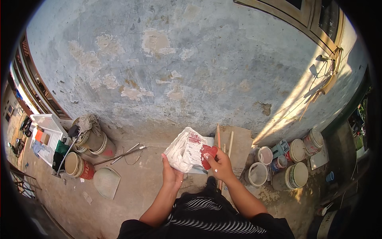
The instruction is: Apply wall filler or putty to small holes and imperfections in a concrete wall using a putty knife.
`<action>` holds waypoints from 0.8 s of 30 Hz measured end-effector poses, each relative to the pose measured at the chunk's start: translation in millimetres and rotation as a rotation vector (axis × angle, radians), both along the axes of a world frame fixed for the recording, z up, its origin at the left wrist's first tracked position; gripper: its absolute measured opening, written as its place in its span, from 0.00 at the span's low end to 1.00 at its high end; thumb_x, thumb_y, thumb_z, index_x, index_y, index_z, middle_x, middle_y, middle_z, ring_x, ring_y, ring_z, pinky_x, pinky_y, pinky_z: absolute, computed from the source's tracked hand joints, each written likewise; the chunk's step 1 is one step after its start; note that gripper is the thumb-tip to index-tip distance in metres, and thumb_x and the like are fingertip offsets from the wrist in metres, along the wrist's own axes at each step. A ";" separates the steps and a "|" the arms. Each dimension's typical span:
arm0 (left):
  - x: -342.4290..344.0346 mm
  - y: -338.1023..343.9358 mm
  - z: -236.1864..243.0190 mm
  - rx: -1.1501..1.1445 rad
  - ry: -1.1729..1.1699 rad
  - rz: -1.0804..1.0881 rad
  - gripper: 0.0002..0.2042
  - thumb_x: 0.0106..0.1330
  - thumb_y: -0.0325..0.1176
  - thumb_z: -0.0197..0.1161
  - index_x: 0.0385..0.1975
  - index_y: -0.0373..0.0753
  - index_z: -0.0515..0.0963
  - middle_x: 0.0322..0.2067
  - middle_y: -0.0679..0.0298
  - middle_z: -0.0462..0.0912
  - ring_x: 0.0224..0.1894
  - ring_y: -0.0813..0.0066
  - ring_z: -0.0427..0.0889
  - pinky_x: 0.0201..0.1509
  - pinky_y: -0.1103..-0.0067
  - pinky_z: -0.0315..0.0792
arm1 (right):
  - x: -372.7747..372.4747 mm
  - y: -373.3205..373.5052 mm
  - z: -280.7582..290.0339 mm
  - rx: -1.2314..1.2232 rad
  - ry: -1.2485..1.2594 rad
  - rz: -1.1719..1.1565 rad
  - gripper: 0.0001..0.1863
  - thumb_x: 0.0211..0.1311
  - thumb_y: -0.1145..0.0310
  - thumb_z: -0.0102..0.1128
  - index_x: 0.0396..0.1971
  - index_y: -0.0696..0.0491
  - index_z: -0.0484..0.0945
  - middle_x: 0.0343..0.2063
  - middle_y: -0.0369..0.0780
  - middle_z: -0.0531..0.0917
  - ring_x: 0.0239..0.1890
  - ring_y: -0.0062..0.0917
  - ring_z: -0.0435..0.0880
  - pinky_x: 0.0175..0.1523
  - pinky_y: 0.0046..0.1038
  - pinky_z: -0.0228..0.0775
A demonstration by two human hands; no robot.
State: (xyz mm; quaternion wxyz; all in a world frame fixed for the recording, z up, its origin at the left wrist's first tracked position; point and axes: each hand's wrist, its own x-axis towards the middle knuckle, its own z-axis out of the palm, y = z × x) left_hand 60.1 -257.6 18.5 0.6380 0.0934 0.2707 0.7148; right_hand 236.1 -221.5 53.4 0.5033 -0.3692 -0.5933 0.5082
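My left hand (171, 175) grips the near left side of a shallow tub (172, 150) smeared with thick white putty, its thumb up along the rim. Pinched in my right hand (221, 166) is a red putty scraper (207, 153), which lies against the putty at the tub's right side. White putty covers part of the scraper's edge, and red shows through a thin smear near the tub's far rim. Beyond my hands stands a grey-blue wall (223, 59) with several pale filler patches (157, 42).
Several buckets (296, 175) stand on the right, near a grey-green power tool (280, 148). More buckets (79, 165), a curved pale panel (106, 182) and a white slatted rack (49, 133) are on the left. Sticks (127, 153) and a board (236, 137) lie by the wall.
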 end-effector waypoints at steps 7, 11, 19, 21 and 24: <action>4.4 -7.1 5.4 0.000 0.002 -0.043 0.35 0.75 0.60 0.36 0.68 0.35 0.58 0.67 0.55 0.64 0.69 0.60 0.65 0.72 0.64 0.60 | 6.6 15.2 27.3 0.218 -0.551 -0.099 0.08 0.62 0.70 0.59 0.37 0.58 0.77 0.22 0.45 0.79 0.24 0.33 0.80 0.29 0.30 0.69; 2.6 -6.3 10.3 -0.015 -0.010 -0.018 0.36 0.74 0.61 0.36 0.69 0.35 0.57 0.67 0.55 0.64 0.69 0.60 0.65 0.72 0.64 0.60 | 18.3 33.7 48.7 0.429 -0.570 -0.222 0.05 0.59 0.75 0.58 0.35 0.58 0.78 0.22 0.42 0.78 0.21 0.28 0.77 0.28 0.28 0.68; 4.4 11.2 13.2 -0.027 0.079 0.039 0.36 0.74 0.61 0.35 0.69 0.36 0.57 0.67 0.56 0.64 0.69 0.60 0.64 0.72 0.64 0.59 | -10.2 7.5 36.7 0.675 -0.672 0.088 0.06 0.58 0.73 0.60 0.35 0.56 0.79 0.28 0.41 0.80 0.30 0.38 0.81 0.35 0.34 0.74; 3.3 16.5 2.2 -0.001 0.023 0.036 0.36 0.75 0.61 0.35 0.69 0.36 0.57 0.67 0.56 0.64 0.69 0.60 0.64 0.72 0.65 0.59 | -10.7 14.5 33.6 0.527 -0.580 0.128 0.06 0.59 0.71 0.61 0.35 0.56 0.79 0.27 0.41 0.81 0.28 0.33 0.82 0.35 0.30 0.74; 3.3 21.0 2.4 0.003 0.006 0.065 0.35 0.75 0.60 0.35 0.69 0.35 0.56 0.68 0.55 0.63 0.69 0.60 0.64 0.72 0.64 0.59 | 5.0 34.2 42.1 0.156 -0.402 0.108 0.06 0.60 0.73 0.60 0.36 0.58 0.79 0.26 0.41 0.82 0.26 0.27 0.81 0.34 0.27 0.73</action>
